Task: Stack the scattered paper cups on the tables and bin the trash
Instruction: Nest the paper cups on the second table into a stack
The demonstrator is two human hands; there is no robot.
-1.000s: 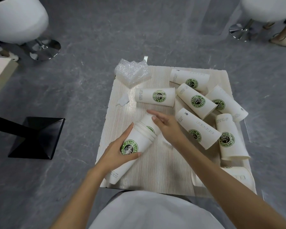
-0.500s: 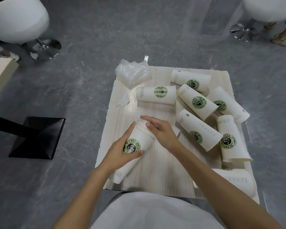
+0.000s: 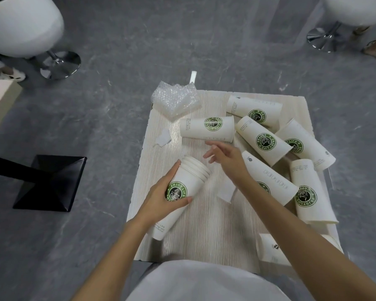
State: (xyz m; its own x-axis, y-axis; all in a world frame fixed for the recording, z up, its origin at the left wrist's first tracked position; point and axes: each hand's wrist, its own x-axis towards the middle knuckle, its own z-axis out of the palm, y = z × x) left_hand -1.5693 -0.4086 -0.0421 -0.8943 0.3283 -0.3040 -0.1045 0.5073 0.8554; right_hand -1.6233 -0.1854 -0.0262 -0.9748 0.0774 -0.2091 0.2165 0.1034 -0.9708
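Head view: left hand (image 3: 161, 198) grips the cup stack (image 3: 188, 183), fingers curled round its logo, rims pointing away from the body, low over the surface (image 3: 204, 235). Right hand (image 3: 228, 159) is spread and empty, just beyond the stack's rims, near a lying single cup (image 3: 206, 129). Loose cups (image 3: 265, 140) lie right of it. Bubble wrap (image 3: 175, 98) and paper scrap (image 3: 163, 137) are beyond the left hand.

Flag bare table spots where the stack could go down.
Widest bare patch: near centre of the table, between the nested stack in the left hand and the right forearm. Smaller gap at the far edge, between bubble wrap and the farthest cup. Right half is crowded with lying loose cups. A paper scrap lies mid-left.
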